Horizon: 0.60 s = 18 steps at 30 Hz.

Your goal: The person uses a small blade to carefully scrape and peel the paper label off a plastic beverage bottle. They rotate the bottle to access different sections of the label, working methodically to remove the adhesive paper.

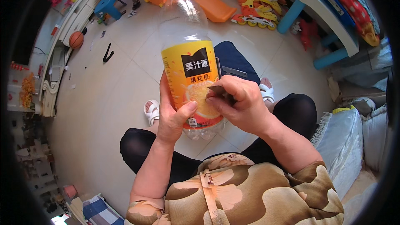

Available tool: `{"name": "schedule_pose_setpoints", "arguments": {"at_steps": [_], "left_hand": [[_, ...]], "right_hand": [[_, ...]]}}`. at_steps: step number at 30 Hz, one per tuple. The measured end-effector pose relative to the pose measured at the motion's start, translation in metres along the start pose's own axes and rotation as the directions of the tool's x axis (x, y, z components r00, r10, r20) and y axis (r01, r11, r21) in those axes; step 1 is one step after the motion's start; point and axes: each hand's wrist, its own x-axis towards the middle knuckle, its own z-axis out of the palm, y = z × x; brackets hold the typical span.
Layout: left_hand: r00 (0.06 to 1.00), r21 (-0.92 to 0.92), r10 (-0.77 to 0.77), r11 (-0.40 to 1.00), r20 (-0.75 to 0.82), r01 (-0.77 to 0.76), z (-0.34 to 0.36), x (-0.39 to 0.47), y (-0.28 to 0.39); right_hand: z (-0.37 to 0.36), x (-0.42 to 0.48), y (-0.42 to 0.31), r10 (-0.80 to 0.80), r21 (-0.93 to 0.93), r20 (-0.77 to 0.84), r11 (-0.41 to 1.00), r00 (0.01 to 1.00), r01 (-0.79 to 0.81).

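A large clear plastic juice bottle [184, 22] with an orange cap stands roughly upright in front of me, tilted a little. Its yellow and orange label bears writing and a picture of an orange slice. My left hand [173, 112] grips the lower left side of the bottle, thumb across the label. In my right hand [240, 103] is a small dark, flat blade-like piece [216, 90], pinched between thumb and fingers, its tip at the label's orange slice. Most of that piece is hidden by the fingers. Behind the bottle, a flat metal strip [234, 71] lies on dark blue cloth [237, 54].
An orange plastic slide [212, 3] and inline skates [257, 18] are at the far side. A white table with blue legs [291, 15] stands at right. At left are a blue stool [109, 6], a basketball [76, 40] and a black curved object [108, 53] on the tiled floor.
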Motion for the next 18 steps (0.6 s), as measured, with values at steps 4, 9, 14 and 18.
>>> {"name": "schedule_pose_setpoints", "arguments": {"at_steps": [4, 9, 14, 18], "left_hand": [[1.000, 0.006, 0.007, 1.000, 0.011, -0.007, 0.0014, -0.0007, 0.0004], [0.997, -0.148, -0.072, 0.986, 0.029, 0.076, 0.0047, 0.0001, 0.0069], [1.000, -0.085, -0.007, 0.996, 0.028, 0.010, 0.0050, -0.0006, 0.0033], [0.998, -0.069, 0.041, 0.997, 0.042, -0.038, 0.0033, -0.0032, -0.0028]], "right_hand": [[0.0063, 0.0019, -0.0015, 0.127, 0.065, -0.169, 0.991, 0.977, -0.117], [0.0000, 0.0029, 0.0037, 0.299, 0.312, -0.079, 0.913, 0.951, -0.262], [0.0034, 0.0000, -0.0032, 0.306, 0.295, -0.006, 0.910, 0.952, -0.291], [0.0031, -0.0003, -0.0043, 0.267, 0.177, -0.025, 0.950, 0.963, -0.259]]}}
